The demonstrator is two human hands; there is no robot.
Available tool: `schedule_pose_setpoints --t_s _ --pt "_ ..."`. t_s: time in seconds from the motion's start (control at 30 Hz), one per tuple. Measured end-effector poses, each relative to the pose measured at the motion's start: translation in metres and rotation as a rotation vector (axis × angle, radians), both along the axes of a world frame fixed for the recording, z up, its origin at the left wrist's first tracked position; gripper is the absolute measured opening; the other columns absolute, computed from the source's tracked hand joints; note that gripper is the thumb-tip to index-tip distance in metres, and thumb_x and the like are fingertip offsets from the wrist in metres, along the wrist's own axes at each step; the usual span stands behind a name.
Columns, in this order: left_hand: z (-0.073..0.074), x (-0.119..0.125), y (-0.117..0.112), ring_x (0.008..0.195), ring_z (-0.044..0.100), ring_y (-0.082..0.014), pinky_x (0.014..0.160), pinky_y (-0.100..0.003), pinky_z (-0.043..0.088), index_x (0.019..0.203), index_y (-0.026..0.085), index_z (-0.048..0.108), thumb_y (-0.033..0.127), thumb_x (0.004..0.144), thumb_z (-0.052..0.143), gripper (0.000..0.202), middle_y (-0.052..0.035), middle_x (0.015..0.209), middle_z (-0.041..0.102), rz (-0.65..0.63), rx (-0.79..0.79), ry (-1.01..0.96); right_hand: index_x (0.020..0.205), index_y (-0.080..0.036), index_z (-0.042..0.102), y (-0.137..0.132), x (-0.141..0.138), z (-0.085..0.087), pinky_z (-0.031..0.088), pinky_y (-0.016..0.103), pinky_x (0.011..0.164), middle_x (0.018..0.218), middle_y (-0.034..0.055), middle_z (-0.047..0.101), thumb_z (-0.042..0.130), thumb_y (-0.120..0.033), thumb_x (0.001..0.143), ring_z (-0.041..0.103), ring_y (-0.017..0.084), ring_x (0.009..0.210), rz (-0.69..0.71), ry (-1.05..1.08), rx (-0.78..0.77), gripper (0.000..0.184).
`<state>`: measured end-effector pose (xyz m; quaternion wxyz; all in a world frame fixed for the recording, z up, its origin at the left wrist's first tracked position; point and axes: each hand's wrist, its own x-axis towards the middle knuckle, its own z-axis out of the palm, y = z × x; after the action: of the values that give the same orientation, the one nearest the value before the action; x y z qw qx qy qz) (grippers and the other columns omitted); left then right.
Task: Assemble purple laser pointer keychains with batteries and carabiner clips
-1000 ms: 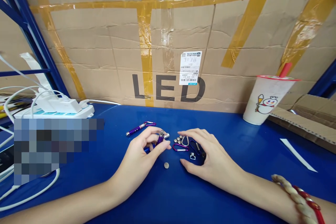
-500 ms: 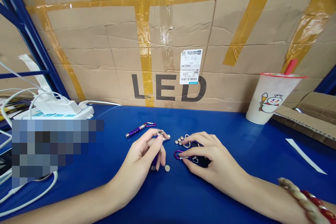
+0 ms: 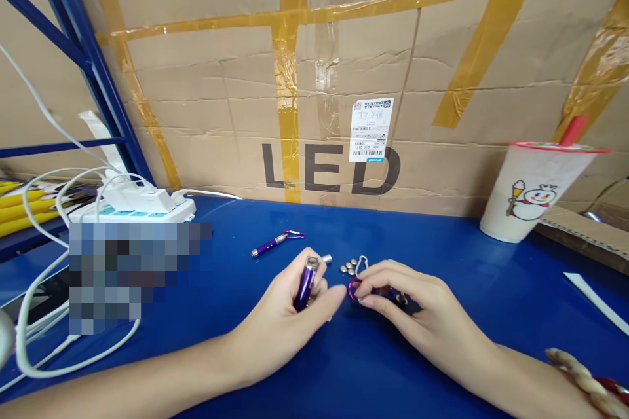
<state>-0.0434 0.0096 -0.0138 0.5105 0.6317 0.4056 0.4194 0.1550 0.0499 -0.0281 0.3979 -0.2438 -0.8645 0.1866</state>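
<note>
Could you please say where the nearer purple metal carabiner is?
In the head view, the carabiner is just right of centre, in the right hand, below small silver discs.

The left hand [image 3: 280,314] holds a purple penlight [image 3: 304,289]; the right hand [image 3: 422,294] pinches a purple clip [image 3: 350,289] near small silver discs [image 3: 350,271] on a blue table [image 3: 393,373].

It looks like a workshop or stockroom: a huge cardboard carton [image 3: 221,124] printed LED, with yellow tape [image 3: 288,88] and a barcoded label [image 3: 371,131], fills twelve o'clock behind a blue counter [image 3: 344,366]. Blue metal framing [image 3: 109,95] stands at ten o'clock, a loaded power strip [image 3: 181,209] at nine.
</note>
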Motion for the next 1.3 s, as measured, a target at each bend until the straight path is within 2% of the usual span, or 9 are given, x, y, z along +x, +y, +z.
schedule_pose_setpoints --t_s 0.13,0.3,0.4,0.5,0.67,0.83,1.0,1.2,1.3 --pt "0.000 -0.002 0.000 0.058 0.033 -0.0055 0.055 -0.019 0.032 0.077 0.017 0.035 0.037 0.088 0.052 0.028 0.0058 0.066 0.037 -0.034 0.122 0.135 0.090 -0.019 0.062 -0.007 -0.001 0.002 0.049 0.019 0.074 0.085 0.0007 0.064 0.053 -0.025 0.093 0.061 0.011 0.078 0.017 0.058 0.087 0.011" --pt "0.001 -0.003 0.000 0.057 0.036 -0.0065 0.054 -0.020 0.032 0.082 0.017 0.046 0.041 0.088 0.049 0.026 0.0043 0.067 0.042 -0.016 0.162 0.288 0.094 -0.018 0.059 -0.011 -0.001 0.001 0.047 0.013 0.074 0.087 -0.0019 0.063 0.054 -0.017 0.093 0.060 0.007 0.078 0.123 0.032 0.030 0.006" --pt "0.002 -0.001 -0.001 0.056 0.038 -0.0069 0.053 -0.021 0.032 0.082 0.018 0.043 0.038 0.089 0.047 0.022 0.0038 0.069 0.049 -0.012 0.171 0.325 0.097 -0.019 0.059 -0.011 0.000 -0.001 0.046 0.012 0.076 0.089 -0.0027 0.063 0.054 -0.015 0.092 0.060 0.006 0.080 0.140 0.030 0.017 0.008" --pt "0.002 0.001 0.000 0.056 0.042 -0.0078 0.055 -0.022 0.034 0.080 0.019 0.037 0.032 0.091 0.044 0.018 0.0037 0.070 0.055 -0.026 0.182 0.370 0.109 -0.020 0.059 -0.009 0.001 -0.003 0.047 0.014 0.080 0.096 -0.0001 0.063 0.052 -0.018 0.094 0.060 0.008 0.084 0.096 0.021 0.061 0.017" --pt "-0.001 0.001 0.002 0.053 0.043 -0.0072 0.054 -0.021 0.036 0.077 0.020 0.032 0.028 0.092 0.041 0.019 0.0052 0.066 0.055 -0.018 0.168 0.330 0.113 -0.017 0.060 -0.006 0.002 -0.005 0.047 0.019 0.072 0.091 0.0043 0.060 0.047 -0.027 0.097 0.057 0.012 0.080 0.108 -0.080 0.106 0.022" --pt "-0.003 0.000 0.004 0.053 0.042 -0.0066 0.054 -0.020 0.037 0.078 0.019 0.033 0.028 0.093 0.039 0.019 0.0054 0.066 0.051 0.000 0.195 0.278 0.119 -0.017 0.054 -0.007 0.003 -0.005 0.043 0.019 0.065 0.087 0.0027 0.057 0.044 -0.024 0.098 0.053 0.011 0.074 0.099 -0.159 0.103 0.025" --pt "-0.001 0.000 0.002 0.057 0.047 -0.0079 0.058 -0.021 0.038 0.076 0.019 0.033 0.024 0.092 0.040 0.018 0.0047 0.066 0.052 -0.054 0.303 0.362 0.104 -0.017 0.057 -0.011 0.003 -0.005 0.035 0.019 0.053 0.075 -0.0016 0.052 0.047 -0.026 0.096 0.048 0.009 0.061 0.074 -0.263 0.083 0.015" --pt "-0.002 -0.001 0.000 0.056 0.044 -0.0090 0.055 -0.022 0.037 0.077 0.020 0.033 0.027 0.091 0.039 0.017 0.0047 0.065 0.051 -0.053 0.358 0.500 0.093 -0.013 0.057 -0.014 0.001 -0.004 0.029 0.024 0.047 0.072 -0.0009 0.050 0.031 -0.033 0.101 0.042 0.009 0.054 0.064 -0.353 0.199 0.033" --pt "-0.003 -0.001 -0.001 0.055 0.042 -0.0086 0.054 -0.021 0.036 0.078 0.020 0.033 0.028 0.092 0.038 0.017 0.0048 0.065 0.049 -0.063 0.371 0.509 0.089 -0.013 0.056 -0.015 0.001 -0.005 0.028 0.024 0.047 0.071 -0.0007 0.048 0.029 -0.032 0.102 0.038 0.010 0.053 0.061 -0.374 0.219 0.036"
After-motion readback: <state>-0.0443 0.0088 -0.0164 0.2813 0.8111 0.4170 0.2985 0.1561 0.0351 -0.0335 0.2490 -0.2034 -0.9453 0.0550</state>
